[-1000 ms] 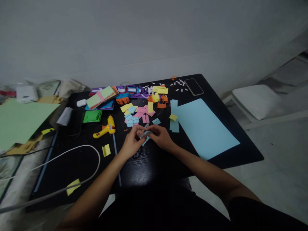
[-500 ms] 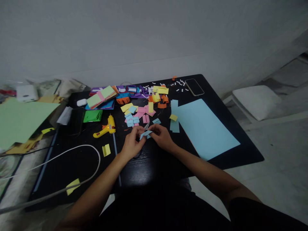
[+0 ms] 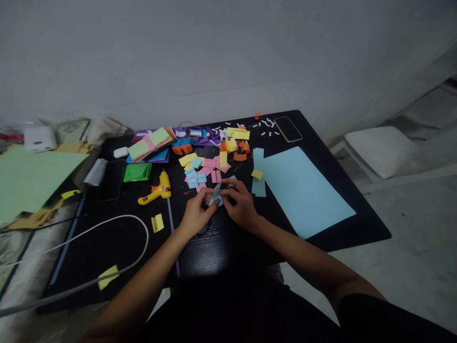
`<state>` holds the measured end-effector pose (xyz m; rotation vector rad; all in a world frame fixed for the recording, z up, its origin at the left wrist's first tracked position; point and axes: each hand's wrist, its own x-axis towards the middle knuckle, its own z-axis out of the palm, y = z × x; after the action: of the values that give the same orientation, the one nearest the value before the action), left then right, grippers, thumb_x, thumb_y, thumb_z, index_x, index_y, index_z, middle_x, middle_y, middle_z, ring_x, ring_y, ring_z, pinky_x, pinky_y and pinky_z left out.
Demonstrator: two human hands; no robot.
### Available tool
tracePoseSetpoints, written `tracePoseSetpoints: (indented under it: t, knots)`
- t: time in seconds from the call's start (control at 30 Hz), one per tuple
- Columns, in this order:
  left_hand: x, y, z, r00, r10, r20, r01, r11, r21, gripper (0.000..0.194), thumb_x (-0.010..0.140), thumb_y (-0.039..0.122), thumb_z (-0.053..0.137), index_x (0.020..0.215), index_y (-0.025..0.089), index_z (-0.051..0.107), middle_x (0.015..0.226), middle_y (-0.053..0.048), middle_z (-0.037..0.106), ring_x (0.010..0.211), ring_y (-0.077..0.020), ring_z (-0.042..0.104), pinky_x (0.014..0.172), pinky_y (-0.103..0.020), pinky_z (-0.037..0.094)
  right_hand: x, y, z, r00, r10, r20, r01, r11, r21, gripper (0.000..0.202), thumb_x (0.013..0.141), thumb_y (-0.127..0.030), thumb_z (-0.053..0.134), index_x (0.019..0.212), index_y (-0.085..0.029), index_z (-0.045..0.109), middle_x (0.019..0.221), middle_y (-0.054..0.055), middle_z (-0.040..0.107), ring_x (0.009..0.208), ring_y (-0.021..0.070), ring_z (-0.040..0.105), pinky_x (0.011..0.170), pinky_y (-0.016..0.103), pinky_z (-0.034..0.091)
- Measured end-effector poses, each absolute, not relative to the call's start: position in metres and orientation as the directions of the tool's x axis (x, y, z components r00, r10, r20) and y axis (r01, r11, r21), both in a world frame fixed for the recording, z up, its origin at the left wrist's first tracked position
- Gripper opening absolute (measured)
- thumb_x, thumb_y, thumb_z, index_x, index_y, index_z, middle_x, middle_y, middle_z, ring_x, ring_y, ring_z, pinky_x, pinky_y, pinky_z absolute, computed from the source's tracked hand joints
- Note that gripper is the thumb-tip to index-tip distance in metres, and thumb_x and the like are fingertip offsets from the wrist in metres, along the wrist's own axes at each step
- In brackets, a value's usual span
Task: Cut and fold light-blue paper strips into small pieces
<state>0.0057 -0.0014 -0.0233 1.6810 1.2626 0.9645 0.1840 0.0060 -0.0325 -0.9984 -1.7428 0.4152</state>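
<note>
my left hand (image 3: 196, 211) is clamped on a small light blue paper piece (image 3: 216, 199), thumb on the near side. the paper is above the desk (image 3: 232, 252), between my two hands, near the front edge. my right hand (image 3: 243, 206) is at its right side, fingers bent and fingertips at the paper; i cannot tell whether they grip it or only touch it. silvery scissor blades (image 3: 219, 185) poke out just past my fingertips, their lower part hidden by my hands.

beyond my hands lie pink paper pieces (image 3: 216, 176) and folded blue pieces (image 3: 196, 181), with yellow and orange ones behind them. white paper scraps (image 3: 268, 123) are strewn near the back edge, beside a phone (image 3: 288, 129). to my right is a large light blue sheet (image 3: 310, 195), with a blue strip (image 3: 258, 187) at its left side and a small yellow piece (image 3: 257, 175) on that strip. to my left, a yellow glue gun (image 3: 159, 189) lies on its side, nozzle pointing away from me, near a green paper stack (image 3: 137, 172). nearer me are a folded yellow piece (image 3: 157, 223) and a looping white cable (image 3: 147, 233).
</note>
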Motion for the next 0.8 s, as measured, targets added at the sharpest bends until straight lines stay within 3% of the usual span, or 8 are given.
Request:
tracePoseSetpoints:
  t: [0.3,0.43,0.8]
  knots:
    - [0.0050,-0.0033,-0.0169,0.281,0.910,0.306,0.543,-0.413,0.731,0.029,0.097,0.029,0.058,0.123,0.018,0.066,0.093,-0.004,0.074,0.073,-0.0154,0.066,0.071,-0.027,0.054,0.1812,0.0038,-0.0293,-0.060,0.874,0.482,0.388,0.465,-0.796,0.014,0.089,-0.022,0.069,0.103,-0.023,0.068,0.122,0.012,0.071,0.116,0.0244,0.068,0.105,0.045,0.054]
    - [0.0052,-0.0055,-0.0171,0.290,0.922,0.255,0.558,-0.380,0.737,0.033,0.098,0.027,0.056,0.130,0.020,0.060,0.092,-0.004,0.075,0.071,-0.0157,0.068,0.069,-0.027,0.055,0.1807,0.0044,-0.0297,-0.060,0.898,0.436,0.382,0.424,-0.821,0.015,0.089,-0.024,0.072,0.103,-0.023,0.068,0.122,0.012,0.071,0.117,0.0248,0.067,0.105,0.046,0.053]
    - [0.0058,-0.0061,-0.0151,0.283,0.946,0.156,0.549,-0.293,0.783,0.025,0.099,0.027,0.054,0.123,0.022,0.049,0.092,-0.002,0.076,0.069,-0.0170,0.071,0.061,-0.025,0.051,0.1815,0.0071,-0.0312,-0.102,0.924,0.370,0.281,0.383,-0.880,0.011,0.085,-0.022,0.072,0.091,-0.023,0.063,0.114,0.010,0.069,0.108,0.0238,0.067,0.094,0.040,0.056]
